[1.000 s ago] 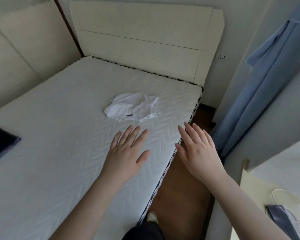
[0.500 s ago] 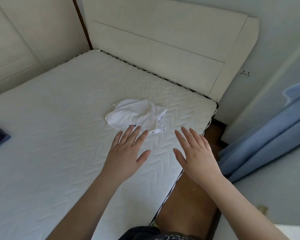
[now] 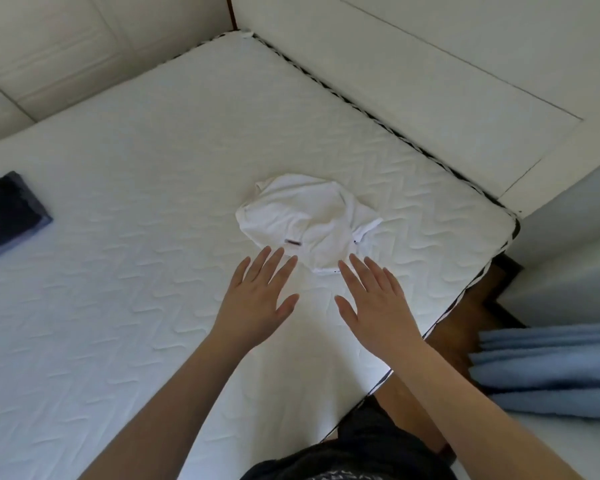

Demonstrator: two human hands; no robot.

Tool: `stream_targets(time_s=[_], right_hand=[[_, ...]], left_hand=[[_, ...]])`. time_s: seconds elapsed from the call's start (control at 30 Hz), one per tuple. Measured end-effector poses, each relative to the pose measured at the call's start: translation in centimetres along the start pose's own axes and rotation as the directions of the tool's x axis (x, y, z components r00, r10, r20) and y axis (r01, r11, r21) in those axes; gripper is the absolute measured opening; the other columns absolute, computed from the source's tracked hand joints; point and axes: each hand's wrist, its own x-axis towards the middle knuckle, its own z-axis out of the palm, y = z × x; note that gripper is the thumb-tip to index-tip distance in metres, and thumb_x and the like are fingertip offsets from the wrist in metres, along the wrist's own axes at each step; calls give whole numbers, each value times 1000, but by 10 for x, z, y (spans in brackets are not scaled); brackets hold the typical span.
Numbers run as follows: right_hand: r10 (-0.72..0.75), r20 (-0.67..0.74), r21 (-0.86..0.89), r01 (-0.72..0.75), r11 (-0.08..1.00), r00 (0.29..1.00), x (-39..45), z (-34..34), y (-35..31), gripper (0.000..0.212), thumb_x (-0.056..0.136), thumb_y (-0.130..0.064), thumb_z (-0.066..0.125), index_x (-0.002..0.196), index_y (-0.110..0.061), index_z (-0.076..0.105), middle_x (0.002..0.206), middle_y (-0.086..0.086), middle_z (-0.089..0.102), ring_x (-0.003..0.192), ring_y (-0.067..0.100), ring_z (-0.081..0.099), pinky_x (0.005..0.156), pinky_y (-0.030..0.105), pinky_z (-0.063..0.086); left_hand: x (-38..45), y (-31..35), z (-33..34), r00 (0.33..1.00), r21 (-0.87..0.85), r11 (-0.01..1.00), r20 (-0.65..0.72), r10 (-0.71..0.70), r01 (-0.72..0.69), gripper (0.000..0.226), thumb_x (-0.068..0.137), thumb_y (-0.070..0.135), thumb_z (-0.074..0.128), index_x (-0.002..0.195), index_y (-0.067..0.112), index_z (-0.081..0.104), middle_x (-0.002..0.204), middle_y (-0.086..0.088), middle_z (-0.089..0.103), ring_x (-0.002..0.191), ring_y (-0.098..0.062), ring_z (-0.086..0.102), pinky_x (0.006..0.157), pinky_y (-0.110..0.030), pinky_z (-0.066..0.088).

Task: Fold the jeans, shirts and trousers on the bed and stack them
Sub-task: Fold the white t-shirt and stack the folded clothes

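Left hand (image 3: 257, 303): fingers straight and spread, palm down above the mattress (image 3: 118, 306), holding nothing. Right hand (image 3: 378, 306): beside the left, fingers straight and close together, palm down, holding nothing. Whether either palm touches the mattress cannot be determined.

Crumpled white shirt (image 3: 302, 220): lies on the mattress directly beyond both sets of fingertips, its near edge between them.

Folded dark garment (image 3: 7, 213): on the mattress, well apart to the far left of the left hand.

Blue curtain (image 3: 548, 372): to the right of the right forearm.

Headboard (image 3: 430, 64): beyond the shirt.
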Motion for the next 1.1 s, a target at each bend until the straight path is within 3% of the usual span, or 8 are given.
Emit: stream_targets(time_s=[0.37, 0.6, 0.7, 0.93, 1.03, 1.1], right_hand=[[-153, 159, 40, 149, 988, 975, 165, 78, 48, 61, 103, -42, 35, 157, -21, 17, 164, 2, 16, 151, 24, 14, 122, 41, 9], [-150, 294, -4, 158, 987, 944, 220, 174, 66, 65, 103, -44, 32, 158, -22, 6, 165, 1, 7, 152, 22, 7, 123, 41, 5], [-149, 365, -32, 173, 984, 919, 231, 214, 75, 70, 101, -42, 37, 158, -22, 1, 166, 1, 3, 152, 22, 2, 123, 41, 2], [-116, 445, -132, 194, 972, 888, 256, 292, 93, 81, 97, -34, 51, 157, -19, 0, 165, 4, -1, 152, 25, -1, 121, 44, -4], [-70, 432, -183, 163, 969, 899, 260, 315, 102, 74, 98, -27, 45, 157, -18, 2, 165, 4, -2, 151, 23, 0, 120, 45, -4], [-45, 392, -176, 123, 977, 919, 263, 325, 107, 67, 101, -26, 39, 157, -18, 5, 165, 2, 3, 151, 21, 4, 121, 42, 1]], left_hand=[[119, -42, 108, 989, -41, 993, 105, -102, 107, 61, 97, 42, 47, 153, 23, 31, 159, -3, 28, 149, -23, 19, 120, -44, 18], [165, -93, 212, 964, -3, 987, 216, -157, 162, 63, 100, 40, 39, 156, 25, 17, 163, -2, 16, 151, -20, 9, 122, -41, 10], [176, -114, 254, 939, 38, 988, 308, -154, 149, 64, 101, 37, 35, 157, 25, 7, 165, -1, 8, 152, -19, 2, 122, -40, 5], [215, -150, 328, 916, 81, 976, 335, -218, 203, 70, 98, 23, 38, 157, 24, 0, 165, -3, -3, 151, -22, -3, 122, -43, 5], [227, -162, 345, 899, 108, 964, 348, -266, 243, 73, 98, 18, 41, 156, 24, -2, 165, -4, -6, 151, -26, -3, 120, -46, 11], [235, -166, 349, 889, 53, 956, 356, -288, 289, 77, 95, 19, 50, 157, 23, 4, 164, -6, 2, 150, -30, 6, 116, -47, 25]])
